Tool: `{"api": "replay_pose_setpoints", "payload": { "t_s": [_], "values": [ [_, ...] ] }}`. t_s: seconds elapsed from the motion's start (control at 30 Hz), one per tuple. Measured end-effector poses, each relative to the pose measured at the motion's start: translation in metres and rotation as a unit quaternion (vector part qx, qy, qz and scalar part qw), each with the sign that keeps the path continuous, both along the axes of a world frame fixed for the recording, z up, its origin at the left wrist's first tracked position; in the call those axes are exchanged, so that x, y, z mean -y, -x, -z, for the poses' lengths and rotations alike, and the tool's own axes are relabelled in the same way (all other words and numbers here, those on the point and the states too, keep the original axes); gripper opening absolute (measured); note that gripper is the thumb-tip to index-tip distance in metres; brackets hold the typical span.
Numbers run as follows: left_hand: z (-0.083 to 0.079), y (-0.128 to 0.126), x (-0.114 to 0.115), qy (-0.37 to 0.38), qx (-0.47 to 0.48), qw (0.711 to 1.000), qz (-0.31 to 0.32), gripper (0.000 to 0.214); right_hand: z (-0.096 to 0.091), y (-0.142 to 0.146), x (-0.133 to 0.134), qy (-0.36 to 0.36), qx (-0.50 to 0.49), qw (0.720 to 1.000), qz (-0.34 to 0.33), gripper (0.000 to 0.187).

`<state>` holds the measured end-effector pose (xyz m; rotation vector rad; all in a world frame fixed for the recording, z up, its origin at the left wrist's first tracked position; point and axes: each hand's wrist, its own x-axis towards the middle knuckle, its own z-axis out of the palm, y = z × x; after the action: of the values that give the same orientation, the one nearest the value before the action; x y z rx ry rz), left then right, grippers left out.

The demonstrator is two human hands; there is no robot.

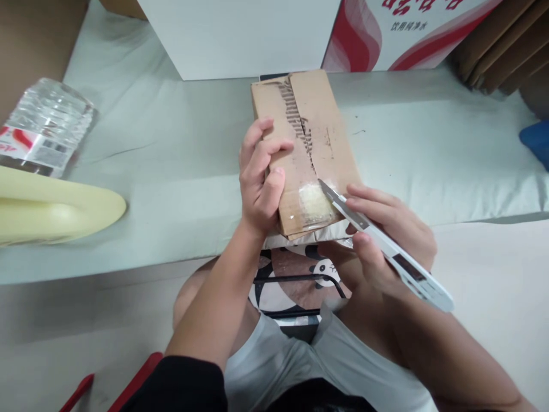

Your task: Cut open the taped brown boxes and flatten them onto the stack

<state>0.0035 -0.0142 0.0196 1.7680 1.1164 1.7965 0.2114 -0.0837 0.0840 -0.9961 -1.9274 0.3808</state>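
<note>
A brown cardboard box (pixel 326 131) lies on the pale green cloth near its front edge, with a torn, ragged strip down its top and a clear tape patch at the near end. My left hand (pixel 262 177) grips the box's left side, thumb and fingers bent over the top. In my right hand (pixel 386 229) is a white utility knife (pixel 392 252), its grey blade out and pointing up and left. The blade's tip is at the seam just above the tape patch; whether it cuts in I cannot tell.
A clear water bottle (pixel 51 123) lies at the left, behind a pale yellow rounded object (pixel 55 209). White and red cartons (pixel 249 40) stand at the back. Folded cardboard (pixel 497 46) leans at the back right, near a blue object (pixel 536 143). My knees are below the edge.
</note>
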Motion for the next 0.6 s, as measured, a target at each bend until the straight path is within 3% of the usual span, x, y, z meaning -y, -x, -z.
{"api": "replay_pose_setpoints", "payload": {
  "t_s": [0.23, 0.4, 0.6],
  "values": [
    [-0.002, -0.001, 0.0, 0.009, -0.015, 1.0, -0.006, 0.045, -0.004, -0.001, 0.011, 0.081, -0.031, 0.996, 0.015, 0.031],
    [-0.006, -0.005, 0.002, 0.008, 0.023, 1.0, 0.003, 0.038, -0.001, -0.01, 0.009, 0.083, -0.002, 0.996, -0.012, 0.031],
    [-0.005, -0.007, 0.003, 0.045, 0.027, 0.999, 0.002, 0.047, 0.002, -0.005, 0.005, 0.092, -0.008, 0.996, 0.018, 0.028]
  ]
}}
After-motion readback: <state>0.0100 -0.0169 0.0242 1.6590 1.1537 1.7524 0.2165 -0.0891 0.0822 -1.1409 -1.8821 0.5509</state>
